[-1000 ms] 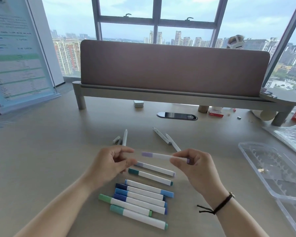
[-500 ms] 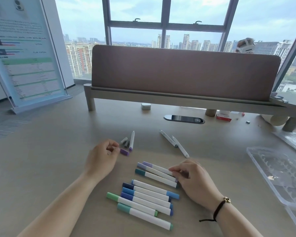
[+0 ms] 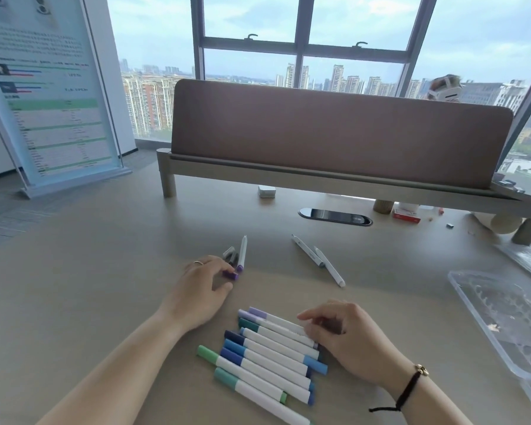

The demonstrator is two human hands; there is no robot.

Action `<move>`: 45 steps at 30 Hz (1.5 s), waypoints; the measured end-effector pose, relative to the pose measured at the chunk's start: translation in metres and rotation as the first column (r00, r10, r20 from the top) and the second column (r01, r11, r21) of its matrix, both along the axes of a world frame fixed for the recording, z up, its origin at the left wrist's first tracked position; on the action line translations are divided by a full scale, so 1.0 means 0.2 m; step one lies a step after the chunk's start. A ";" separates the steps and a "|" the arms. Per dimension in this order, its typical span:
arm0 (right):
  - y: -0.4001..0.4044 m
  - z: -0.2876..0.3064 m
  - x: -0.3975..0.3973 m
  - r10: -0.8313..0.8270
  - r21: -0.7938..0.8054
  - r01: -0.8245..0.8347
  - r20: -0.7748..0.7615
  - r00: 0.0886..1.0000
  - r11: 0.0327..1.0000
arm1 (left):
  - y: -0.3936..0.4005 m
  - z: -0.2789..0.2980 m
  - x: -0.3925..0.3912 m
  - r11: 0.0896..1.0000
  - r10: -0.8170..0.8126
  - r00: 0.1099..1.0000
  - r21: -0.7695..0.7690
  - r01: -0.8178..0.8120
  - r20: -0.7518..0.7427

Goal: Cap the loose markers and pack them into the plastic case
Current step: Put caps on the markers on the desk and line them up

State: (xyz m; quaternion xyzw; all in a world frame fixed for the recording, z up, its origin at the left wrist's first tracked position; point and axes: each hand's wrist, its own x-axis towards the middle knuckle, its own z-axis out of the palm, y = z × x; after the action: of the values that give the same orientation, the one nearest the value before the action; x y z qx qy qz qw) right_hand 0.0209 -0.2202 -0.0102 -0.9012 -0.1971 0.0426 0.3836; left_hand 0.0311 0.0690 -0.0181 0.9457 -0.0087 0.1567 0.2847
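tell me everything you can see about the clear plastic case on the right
The plastic case is a shallow, transparent tray lying open and flat on the desk at the far right, partly cut off by the frame edge. Its floor is moulded with rows of small scalloped ridges, apparently slots for markers. No markers are in it; only a small pale speck lies on the floor. Neither hand touches it; the right hand rests on the capped markers to its left.
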 end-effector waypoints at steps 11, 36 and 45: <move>0.53 0.20 0.38 -0.071 -0.282 0.090 0.077 0.995 0.955 | 0.00 0.04 -0.02 0.999 0.030 0.996 0.014 -0.029 -0.083; 0.47 0.17 0.39 -0.196 0.217 0.235 -0.187 0.963 0.947 | -0.03 0.07 -0.05 0.999 -0.018 1.000 0.031 0.019 -0.021; 0.04 0.15 0.08 -0.149 0.745 0.382 -0.363 0.920 0.547 | -0.16 0.11 -0.10 0.935 -0.125 0.985 -0.318 0.157 0.119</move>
State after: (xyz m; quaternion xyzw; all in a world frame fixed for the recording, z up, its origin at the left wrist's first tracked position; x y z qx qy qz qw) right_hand 0.0373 -0.2127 0.0190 -0.6356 -0.0034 0.0061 0.7720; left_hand 0.0105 0.0372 0.0034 0.8738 -0.0644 0.1807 0.4468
